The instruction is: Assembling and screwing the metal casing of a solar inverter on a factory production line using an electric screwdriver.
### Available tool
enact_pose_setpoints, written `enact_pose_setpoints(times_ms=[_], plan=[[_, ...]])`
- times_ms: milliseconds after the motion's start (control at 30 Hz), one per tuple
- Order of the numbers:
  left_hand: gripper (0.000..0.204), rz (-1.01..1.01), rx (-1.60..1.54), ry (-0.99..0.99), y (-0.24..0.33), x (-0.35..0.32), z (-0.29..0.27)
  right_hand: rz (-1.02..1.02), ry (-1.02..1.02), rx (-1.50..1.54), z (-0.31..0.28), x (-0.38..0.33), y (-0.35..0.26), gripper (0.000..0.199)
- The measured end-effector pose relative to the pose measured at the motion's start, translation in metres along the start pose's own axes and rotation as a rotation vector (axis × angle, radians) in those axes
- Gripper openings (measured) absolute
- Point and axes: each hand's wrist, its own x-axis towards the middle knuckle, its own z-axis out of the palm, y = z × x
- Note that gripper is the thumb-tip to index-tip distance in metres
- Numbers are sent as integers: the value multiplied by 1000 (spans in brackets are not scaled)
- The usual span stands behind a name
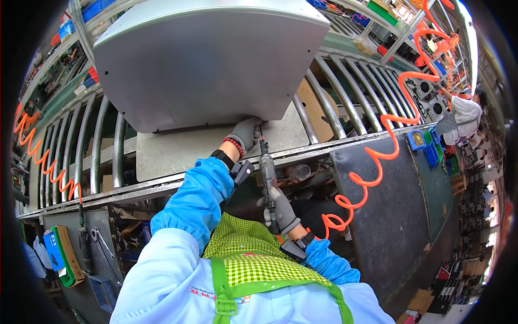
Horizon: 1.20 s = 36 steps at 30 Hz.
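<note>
Head view shows a blue and green flat package (58, 254) hanging low, far left of the fingers, and small blue boxes (423, 146) well to their right. Between both hands stands the pneumatic screwdriver (267, 170), upright, tip at the lower edge of the grey metal housing (199, 59). Right hand (280, 208), gloved, has fingers wrapped around its handle, forearm raised. Left hand (245, 135) reaches up, fingers curled against the housing's edge beside the tip
</note>
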Motion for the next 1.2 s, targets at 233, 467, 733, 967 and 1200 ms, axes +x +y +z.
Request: enact_pose_setpoints(times_ms=[233, 467, 733, 967, 1200], plan=[[15, -19, -173, -28, -8, 4, -13, 4, 20, -139, 6, -28, 5, 39], [17, -27, -415, 78, -3, -40, -65, -33, -25, -133, 16, -34, 7, 36], [30, 167, 390, 83, 18, -84, -123, -7, -136, -243, 71, 0, 22, 38], [45, 350, 691, 264, 9, -59, -142, 3, -99, -232, 97, 20, 38, 42], [41, 394, 631, 274, 8, -61, -144, -14, -102, -280, 95, 27, 38, 44]])
